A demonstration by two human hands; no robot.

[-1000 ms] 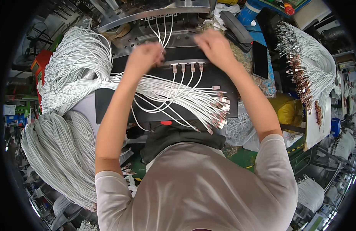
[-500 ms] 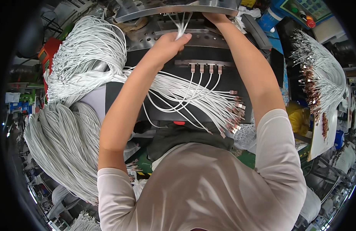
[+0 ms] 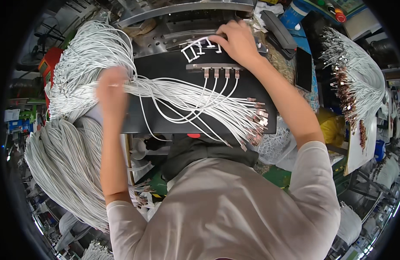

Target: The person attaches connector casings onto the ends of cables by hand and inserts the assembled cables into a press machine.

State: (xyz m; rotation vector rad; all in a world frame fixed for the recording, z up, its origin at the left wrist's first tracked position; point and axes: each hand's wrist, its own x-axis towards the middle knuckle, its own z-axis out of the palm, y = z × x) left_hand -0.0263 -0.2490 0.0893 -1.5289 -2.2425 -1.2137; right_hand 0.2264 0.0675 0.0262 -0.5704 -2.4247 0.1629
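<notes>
My right hand (image 3: 240,42) pinches a white branched plastic sprue (image 3: 200,41) between thumb and fingers, just in front of the metal machine. Below it, a metal bar (image 3: 196,66) lies on the black work surface (image 3: 161,67), holding several copper-coloured connectors (image 3: 217,73) side by side, each with a white cable running from it. Motion blurs my left hand (image 3: 113,86), which is over the left part of the white cable bundle (image 3: 182,93); its fingers cannot be made out. Loose connector ends (image 3: 257,123) of that bundle fan out at the right.
A curved steel plate (image 3: 187,14) of the machine spans the far side. Coiled white cables (image 3: 96,56) and a hanging grey-white bundle (image 3: 66,160) crowd the left. A black phone (image 3: 303,69) lies on the right, with more cables (image 3: 360,82) hanging beyond it.
My left hand has left the machine front and moved left to the cable bundle. My right hand has come out from under the steel plate and now grips the white sprue.
</notes>
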